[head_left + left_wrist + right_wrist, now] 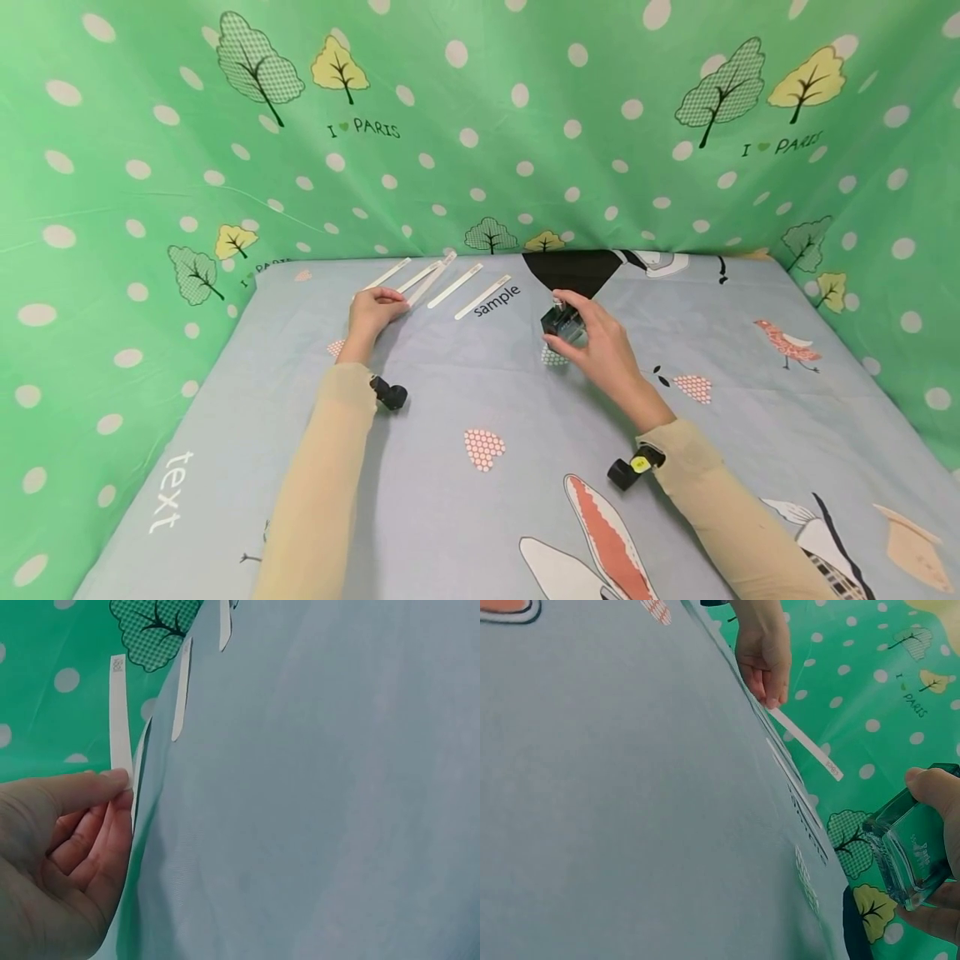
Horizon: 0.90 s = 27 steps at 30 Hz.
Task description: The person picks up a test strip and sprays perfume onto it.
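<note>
My left hand [375,317], left of the printed word "sample" [497,302], pinches one end of a white paper strip [431,281] between thumb and fingers. The strip slants away from me, its far end raised off the table [420,475] and bearing small marks too fine to read. My right hand [603,337], to the right of "sample" and a little nearer me, grips a dark, teal-tinted glass bottle [562,323]; my index fingertip is at its top and my thumb is bent round the lower part.

More strips lie on the cloth. The nearest strip [482,297] runs right alongside "sample", on its left. Left of that comes another strip [455,286], then two more, farther left of the word, partly behind my hand and the held strip.

A black printed patch [572,273] lies beyond "sample" and to its right. A red dotted heart [484,450] is well on my side of the word, and a printed bird [789,343] sits far to its right. My beige sleeves [315,483] reach in from my side of "sample", and a green dotted curtain [427,192] hangs behind it.
</note>
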{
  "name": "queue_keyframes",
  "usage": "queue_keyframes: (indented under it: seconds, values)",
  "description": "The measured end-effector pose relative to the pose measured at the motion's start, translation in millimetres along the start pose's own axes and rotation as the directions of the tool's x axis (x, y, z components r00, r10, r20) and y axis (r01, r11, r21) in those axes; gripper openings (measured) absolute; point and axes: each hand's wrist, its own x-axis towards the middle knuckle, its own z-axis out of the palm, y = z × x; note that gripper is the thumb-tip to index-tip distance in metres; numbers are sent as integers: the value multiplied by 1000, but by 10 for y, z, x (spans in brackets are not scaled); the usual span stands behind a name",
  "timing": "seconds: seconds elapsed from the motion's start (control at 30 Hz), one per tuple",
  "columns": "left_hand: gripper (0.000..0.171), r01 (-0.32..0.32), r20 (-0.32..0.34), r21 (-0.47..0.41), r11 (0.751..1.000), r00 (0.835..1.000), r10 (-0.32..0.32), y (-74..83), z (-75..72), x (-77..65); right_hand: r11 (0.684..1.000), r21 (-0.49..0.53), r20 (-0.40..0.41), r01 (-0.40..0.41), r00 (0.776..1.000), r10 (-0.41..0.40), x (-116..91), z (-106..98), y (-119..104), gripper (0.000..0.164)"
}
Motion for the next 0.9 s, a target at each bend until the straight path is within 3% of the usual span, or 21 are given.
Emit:
queue_keyframes:
  seconds: [0.9]
  values:
    - [23, -56, 92, 30, 998, 994, 53, 164, -41, -91, 1000, -7, -10, 5, 1000, -6, -7, -25, 12, 69]
